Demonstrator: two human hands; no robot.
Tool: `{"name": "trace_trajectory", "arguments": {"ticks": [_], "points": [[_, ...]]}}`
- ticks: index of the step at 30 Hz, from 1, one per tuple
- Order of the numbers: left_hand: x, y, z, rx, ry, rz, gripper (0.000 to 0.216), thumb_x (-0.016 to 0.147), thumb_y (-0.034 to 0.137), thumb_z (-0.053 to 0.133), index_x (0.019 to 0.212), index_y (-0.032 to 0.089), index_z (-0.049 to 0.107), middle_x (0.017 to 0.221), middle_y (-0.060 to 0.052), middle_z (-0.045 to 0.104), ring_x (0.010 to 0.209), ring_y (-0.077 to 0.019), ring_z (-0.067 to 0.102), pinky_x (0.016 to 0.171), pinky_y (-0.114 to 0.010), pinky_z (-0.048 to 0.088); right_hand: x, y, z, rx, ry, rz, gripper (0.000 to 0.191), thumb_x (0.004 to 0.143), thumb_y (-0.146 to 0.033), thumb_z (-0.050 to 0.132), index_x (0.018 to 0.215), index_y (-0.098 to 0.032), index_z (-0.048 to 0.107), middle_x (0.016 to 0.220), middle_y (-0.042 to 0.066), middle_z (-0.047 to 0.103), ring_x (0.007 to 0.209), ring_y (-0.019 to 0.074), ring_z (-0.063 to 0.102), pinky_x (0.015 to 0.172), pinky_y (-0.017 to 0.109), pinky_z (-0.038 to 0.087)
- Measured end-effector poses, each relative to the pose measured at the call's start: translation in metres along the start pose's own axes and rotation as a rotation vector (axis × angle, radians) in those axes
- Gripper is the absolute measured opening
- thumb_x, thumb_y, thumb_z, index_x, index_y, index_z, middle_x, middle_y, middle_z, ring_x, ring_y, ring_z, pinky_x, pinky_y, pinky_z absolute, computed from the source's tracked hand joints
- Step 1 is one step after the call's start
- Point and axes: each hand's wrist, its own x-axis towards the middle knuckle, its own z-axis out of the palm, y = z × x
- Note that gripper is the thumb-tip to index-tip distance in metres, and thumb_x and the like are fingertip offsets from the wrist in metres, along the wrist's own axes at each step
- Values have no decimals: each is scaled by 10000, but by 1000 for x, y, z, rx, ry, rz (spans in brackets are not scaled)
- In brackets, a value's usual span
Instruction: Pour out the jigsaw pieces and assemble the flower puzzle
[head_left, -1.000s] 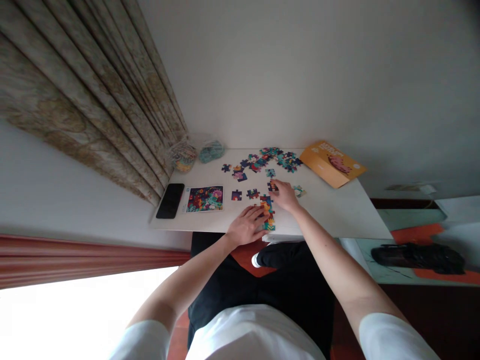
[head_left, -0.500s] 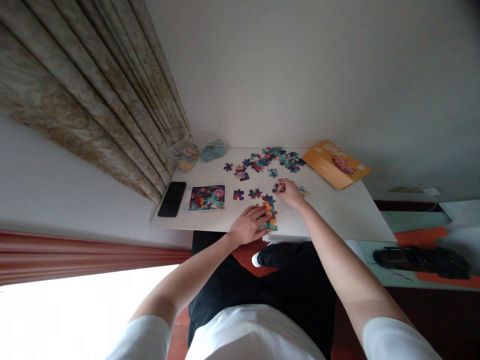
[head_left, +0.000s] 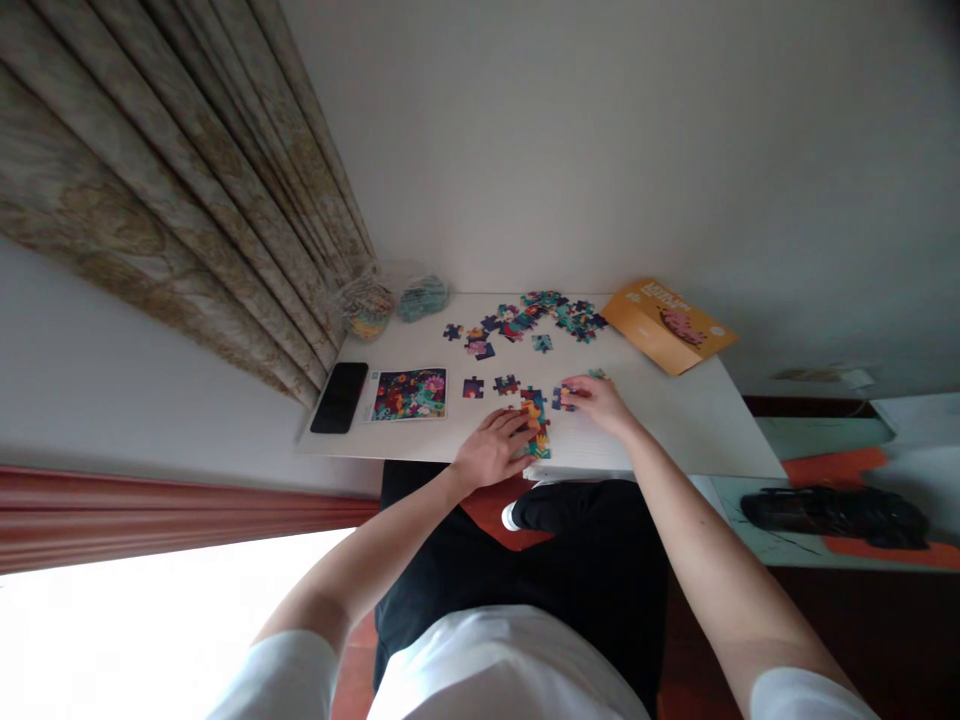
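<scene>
My left hand (head_left: 491, 450) lies flat with its fingertips on a joined strip of jigsaw pieces (head_left: 534, 422), which are orange, red and teal. My right hand (head_left: 596, 402) pinches a small dark jigsaw piece (head_left: 564, 398) a short way to the right of that strip. Two separate dark pieces (head_left: 472, 387) (head_left: 507, 385) lie to the left of the strip, beyond my left fingers. A scattered heap of loose pieces (head_left: 551, 315) covers the far part of the white table (head_left: 675, 430). A printed flower picture card (head_left: 409, 394) lies flat at the table's left.
A black phone (head_left: 340, 398) lies at the table's left end. Two clear bags of pieces (head_left: 367, 308) (head_left: 422, 298) sit by the wall beside a patterned curtain (head_left: 172, 180). An orange box lid (head_left: 667, 326) lies at the far right corner. My black-trousered legs (head_left: 577, 510) are below the table's near edge.
My right hand has carried the small piece rightward and closer to me. My left hand and the joined strip stay in place.
</scene>
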Motion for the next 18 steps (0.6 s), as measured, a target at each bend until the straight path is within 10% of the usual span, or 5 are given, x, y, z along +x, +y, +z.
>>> {"name": "trace_trajectory", "arguments": {"ticks": [18], "points": [[0,1,0,16,-11,-41,515,1028,518,540,1453,234,601,1588,-143,493,1470,-312,450,1253,-514,328,-2,-4,11,-356,59,-222,185,868,-322,715,998,-225,805,1023,99,786,918,245,745,852,405,619]]}}
